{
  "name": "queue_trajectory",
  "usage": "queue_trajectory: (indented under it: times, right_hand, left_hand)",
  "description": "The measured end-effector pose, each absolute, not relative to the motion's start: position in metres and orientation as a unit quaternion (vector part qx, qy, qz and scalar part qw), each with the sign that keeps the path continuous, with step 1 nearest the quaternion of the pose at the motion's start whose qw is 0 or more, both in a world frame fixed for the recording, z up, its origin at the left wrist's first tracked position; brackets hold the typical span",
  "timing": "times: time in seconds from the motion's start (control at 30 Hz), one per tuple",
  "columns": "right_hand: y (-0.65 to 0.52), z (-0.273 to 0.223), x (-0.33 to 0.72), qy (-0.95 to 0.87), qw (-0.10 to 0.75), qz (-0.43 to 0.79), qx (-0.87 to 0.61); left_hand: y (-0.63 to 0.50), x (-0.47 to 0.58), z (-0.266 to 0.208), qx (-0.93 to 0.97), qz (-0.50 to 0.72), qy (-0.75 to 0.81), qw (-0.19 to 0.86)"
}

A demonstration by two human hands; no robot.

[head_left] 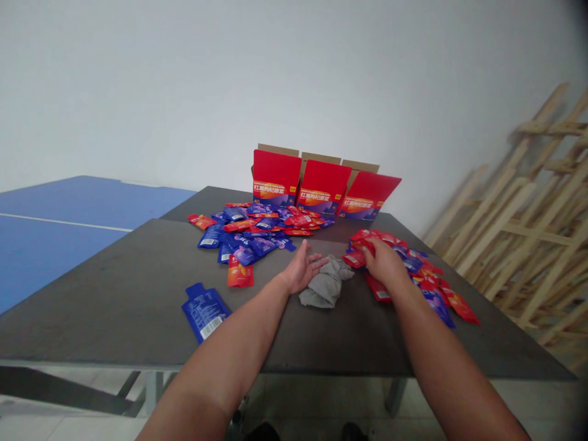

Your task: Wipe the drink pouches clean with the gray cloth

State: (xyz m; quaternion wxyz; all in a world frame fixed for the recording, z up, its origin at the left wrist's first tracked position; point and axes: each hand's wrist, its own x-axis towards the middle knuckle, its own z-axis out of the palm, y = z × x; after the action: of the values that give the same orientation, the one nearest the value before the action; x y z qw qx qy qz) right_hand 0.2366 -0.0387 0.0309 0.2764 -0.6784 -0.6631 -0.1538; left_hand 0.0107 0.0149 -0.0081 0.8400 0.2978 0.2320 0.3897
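My left hand [302, 269] is open, palm turned inward and fingers apart, beside a crumpled grey cloth [325, 285]. Its fingertips reach the cloth's edge; whether they touch it I cannot tell. My right hand [383, 260] is closed on a red pouch [362, 244] at the near left side of a mixed pile of red and blue pouches [427, 278]. Part of that pouch is hidden by the fingers. To the left of my left hand lies a second pile of blue and red pouches [264, 242]. A single blue pouch [206, 311] lies apart, near the table's front edge.
Three red and purple cartons [323, 187] with raised flaps stand in a row at the back of the dark table [114, 294]. A blue table-tennis table [82, 214] adjoins on the left. Wooden frames [528, 226] lean by the wall at right.
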Motion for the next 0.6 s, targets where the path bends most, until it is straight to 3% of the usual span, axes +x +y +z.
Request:
queue_trajectory:
  times: [0.13,0.27,0.6]
  right_hand:
    - [-0.047,0.042,0.252,-0.656,0.105,-0.147,-0.733]
    - [-0.051,0.035,0.243,-0.681,-0.002,-0.169,-0.713]
    - [-0.036,0.019,0.237,-0.652,-0.082,-0.169,-0.734]
  left_hand:
    - [0.015,0.012,-0.009,0.307,0.384,0.234,0.839]
    - [0.016,0.013,-0.011,0.318,0.381,0.234,0.836]
    - [0.019,0.015,-0.016,0.317,0.381,0.224,0.839]
